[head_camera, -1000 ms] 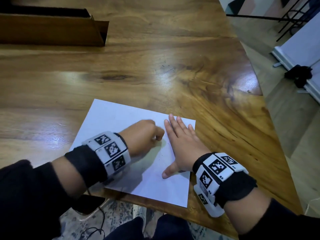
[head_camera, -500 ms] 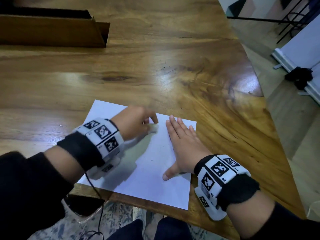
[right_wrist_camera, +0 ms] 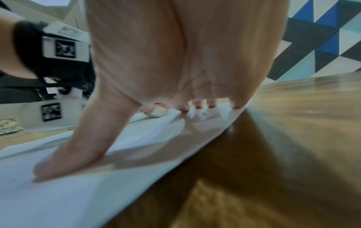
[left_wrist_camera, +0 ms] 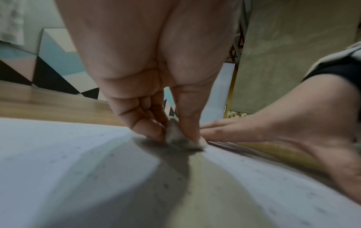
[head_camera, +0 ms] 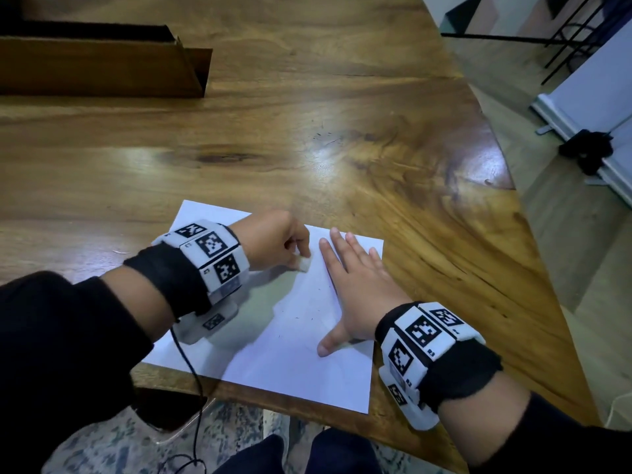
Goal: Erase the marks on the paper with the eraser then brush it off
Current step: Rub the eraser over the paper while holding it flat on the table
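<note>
Seemingly pinching the eraser (head_camera: 304,264), left hand (head_camera: 273,242) fingers could crumple paper (head_camera: 284,357) beyond the right hand's (head_camera: 355,289) flat, spread fingers

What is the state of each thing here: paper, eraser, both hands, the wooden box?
paper: flat on the table, near edge overhanging, dark specks on it.
eraser: pinched, touching the paper.
left hand: pinches the eraser.
right hand: flat, fingers spread, pressing the paper.
wooden box: lying at the far left, open end showing.

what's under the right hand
The right hand lies flat, pressing the white paper onto the wooden table. Any marks beneath the palm are hidden.
</note>
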### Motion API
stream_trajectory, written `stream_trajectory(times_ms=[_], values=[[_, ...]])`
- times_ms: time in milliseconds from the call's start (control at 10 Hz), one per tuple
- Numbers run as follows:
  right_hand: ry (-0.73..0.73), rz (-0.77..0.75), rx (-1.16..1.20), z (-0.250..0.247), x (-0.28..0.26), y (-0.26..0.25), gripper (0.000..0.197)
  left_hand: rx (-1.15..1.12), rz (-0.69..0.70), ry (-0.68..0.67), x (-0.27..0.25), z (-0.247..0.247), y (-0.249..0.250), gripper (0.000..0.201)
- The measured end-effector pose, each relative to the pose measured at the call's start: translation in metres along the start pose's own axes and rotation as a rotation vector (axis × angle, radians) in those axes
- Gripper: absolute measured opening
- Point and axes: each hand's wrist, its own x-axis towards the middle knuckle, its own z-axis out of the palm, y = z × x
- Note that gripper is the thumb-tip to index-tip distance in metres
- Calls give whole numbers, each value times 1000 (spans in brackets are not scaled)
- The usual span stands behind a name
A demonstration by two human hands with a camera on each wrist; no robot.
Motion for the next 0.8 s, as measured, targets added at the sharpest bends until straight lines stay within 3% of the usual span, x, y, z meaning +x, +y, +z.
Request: stream_trajectory(times_ms=[100, 200, 300, 400, 500, 600, 700, 800], values=[[-7, 3, -5, 0, -1, 1, 150, -5, -33, 176, 15, -3, 4, 15], [-8, 0, -8, 0, 0, 0, 149, 14, -14, 129, 10, 1, 1, 5], [3, 0, -3, 1, 0, 1, 151, 35, -27, -57, 1, 1, -4, 24], [-2, -2, -6, 2, 1, 1, 150, 25, -38, 62, 6, -2, -3, 8], [-1, -1, -9, 0, 1, 1, 150, 13, -32, 214, 7, 0, -2, 12], [3, 3, -13, -1, 1, -1, 150, 6, -15, 41, -2, 2, -7, 11], [-13, 6, -13, 0, 1, 0, 150, 23, -23, -33, 1, -1, -5, 6], [-16, 5, -16, 1, 1, -1, 150, 10, -23, 110, 13, -1, 3, 12]])
